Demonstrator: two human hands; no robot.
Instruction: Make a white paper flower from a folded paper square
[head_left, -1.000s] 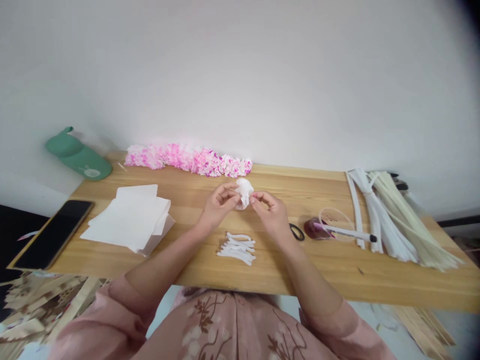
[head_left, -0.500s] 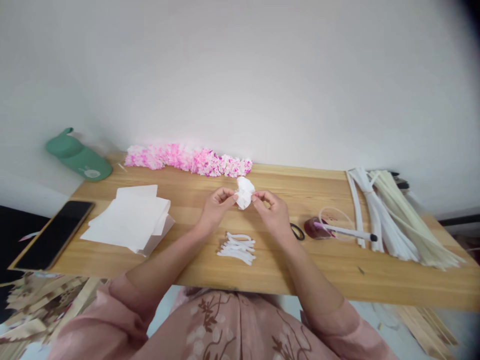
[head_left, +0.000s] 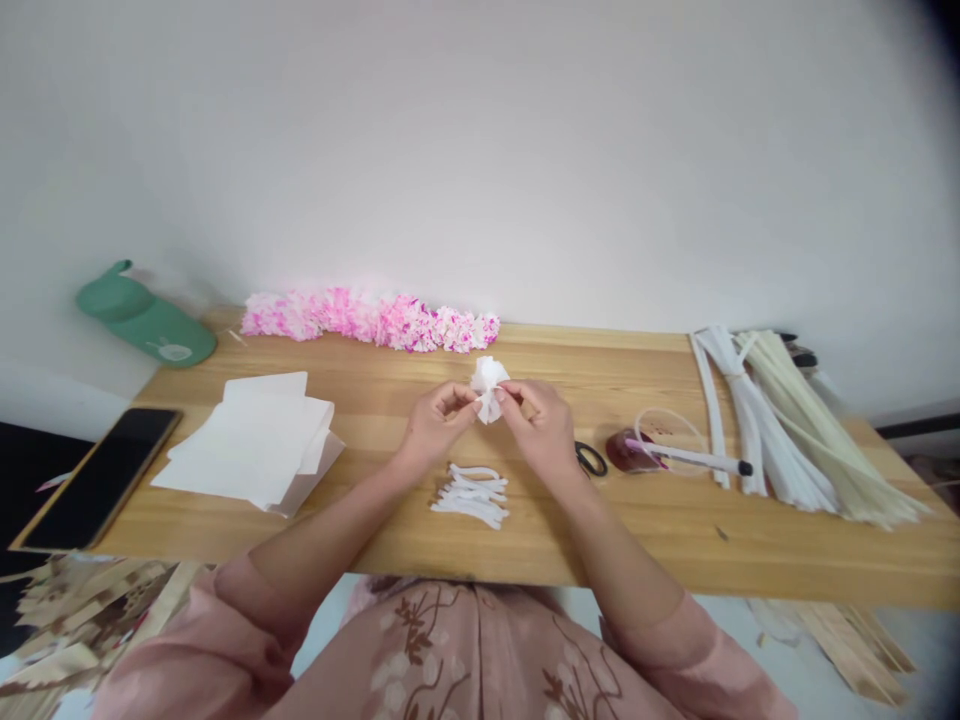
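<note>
A white gathered tissue-paper flower (head_left: 488,376) is held above the middle of the wooden table (head_left: 622,370). My left hand (head_left: 441,422) pinches its lower left edge between thumb and finger. On the opposite side, my right hand (head_left: 535,420) grips the flower the same way. Below the hands lies a small pile of short white fuzzy stems (head_left: 471,496). Along the wall behind runs a row of pink and white paper flowers (head_left: 375,318).
On the left are a stack of white paper (head_left: 251,440), a black phone (head_left: 105,480) and a green bottle (head_left: 150,315). To the right are scissors (head_left: 592,460), a dark red jar (head_left: 630,452) with a pen (head_left: 705,460) across it, and bundles of long white stems (head_left: 780,460).
Both hands still hold the flower. Its paper looks more gathered, and my fingers have drawn closer together at its base. The view has shifted slightly.
</note>
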